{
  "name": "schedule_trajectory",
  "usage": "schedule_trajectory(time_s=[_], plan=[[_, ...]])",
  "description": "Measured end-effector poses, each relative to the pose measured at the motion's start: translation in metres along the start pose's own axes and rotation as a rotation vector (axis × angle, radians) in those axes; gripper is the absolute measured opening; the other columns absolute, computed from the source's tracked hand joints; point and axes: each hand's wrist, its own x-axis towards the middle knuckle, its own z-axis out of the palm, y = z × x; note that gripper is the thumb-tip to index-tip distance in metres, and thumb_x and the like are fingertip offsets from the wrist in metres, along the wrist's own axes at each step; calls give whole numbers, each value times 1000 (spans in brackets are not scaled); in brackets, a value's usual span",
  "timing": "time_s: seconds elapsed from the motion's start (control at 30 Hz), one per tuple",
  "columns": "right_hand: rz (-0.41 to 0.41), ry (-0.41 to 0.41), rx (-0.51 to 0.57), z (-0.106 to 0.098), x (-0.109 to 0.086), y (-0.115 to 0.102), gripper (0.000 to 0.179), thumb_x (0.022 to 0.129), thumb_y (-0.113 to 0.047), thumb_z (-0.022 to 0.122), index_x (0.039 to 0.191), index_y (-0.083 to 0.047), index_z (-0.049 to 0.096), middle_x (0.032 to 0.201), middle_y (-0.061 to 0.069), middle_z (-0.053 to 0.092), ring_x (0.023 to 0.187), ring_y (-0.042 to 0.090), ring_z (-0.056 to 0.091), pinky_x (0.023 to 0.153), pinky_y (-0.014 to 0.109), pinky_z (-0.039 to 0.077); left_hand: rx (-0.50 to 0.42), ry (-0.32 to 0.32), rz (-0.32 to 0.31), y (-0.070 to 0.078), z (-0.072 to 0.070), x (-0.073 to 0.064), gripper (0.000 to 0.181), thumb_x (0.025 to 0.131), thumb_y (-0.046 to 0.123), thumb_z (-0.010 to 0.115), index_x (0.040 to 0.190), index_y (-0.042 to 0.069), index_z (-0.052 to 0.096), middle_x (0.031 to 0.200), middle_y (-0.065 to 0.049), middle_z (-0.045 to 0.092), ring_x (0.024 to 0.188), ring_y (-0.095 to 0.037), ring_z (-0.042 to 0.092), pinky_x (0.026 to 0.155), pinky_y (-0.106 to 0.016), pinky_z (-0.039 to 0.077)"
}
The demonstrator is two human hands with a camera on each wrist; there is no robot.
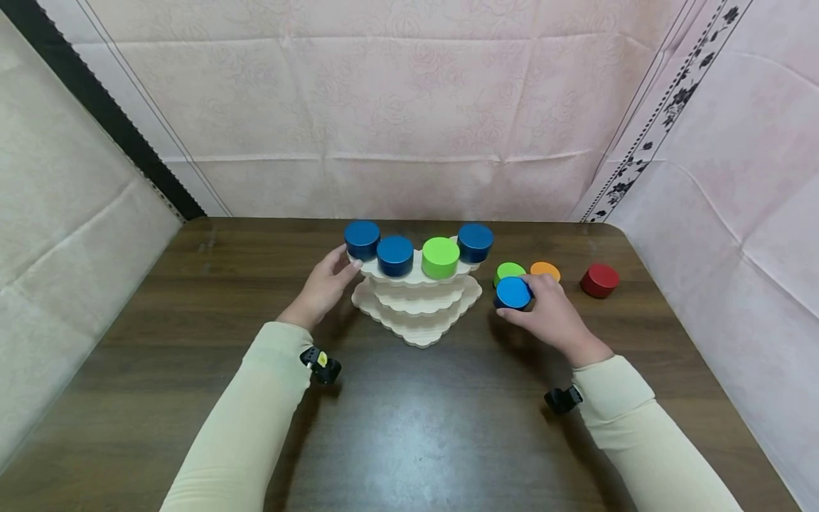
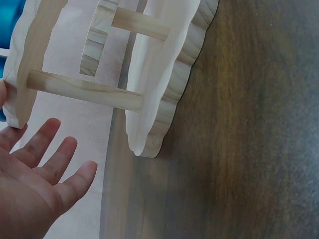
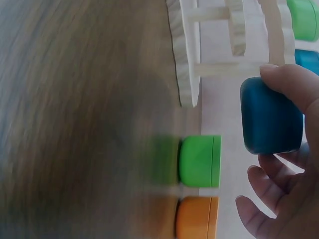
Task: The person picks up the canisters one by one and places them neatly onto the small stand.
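A pale wooden tiered stand with scalloped edges (image 1: 419, 328) stands on the table. Its top tier carries a blue round container (image 1: 362, 240) at the left corner, another blue one (image 1: 394, 256), a green one (image 1: 440, 257) and a third blue one (image 1: 475, 243). My left hand (image 1: 323, 286) pinches the top tier's left edge between thumb and forefinger, its other fingers spread in the left wrist view. To the right of the stand, my right hand (image 1: 552, 318) grips one more blue round container (image 3: 271, 117) between thumb and fingers, raised off the table.
Behind the right hand sit a green container (image 3: 200, 162) and an orange container (image 3: 198, 219) on the table. A red container (image 1: 600, 281) stands further right. The brown wooden table (image 1: 409, 441) ends at the back against pale patterned cloth (image 1: 384, 107).
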Motion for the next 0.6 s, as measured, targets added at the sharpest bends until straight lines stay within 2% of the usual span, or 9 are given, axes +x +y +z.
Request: schedule_trajectory(time_s=[0.2,0.6], plan=[[-23,3,2,8,4,-9,75,83,-37,75,139,1,42,127,20,44,117,36,39,90,55,48,34,-11,0,-2,-2,1,72,99,52,42,156,17,16,159,-11,23,145,-31,24,113,-54,26],[-69,-26,13,17,12,-34,63,81,-33,77,130,-3,51,127,15,47,117,33,41,92,54,48,34,-8,-6,3,-2,-1,70,100,49,43,156,16,16,158,-12,24,144,-32,24,113,-55,26]])
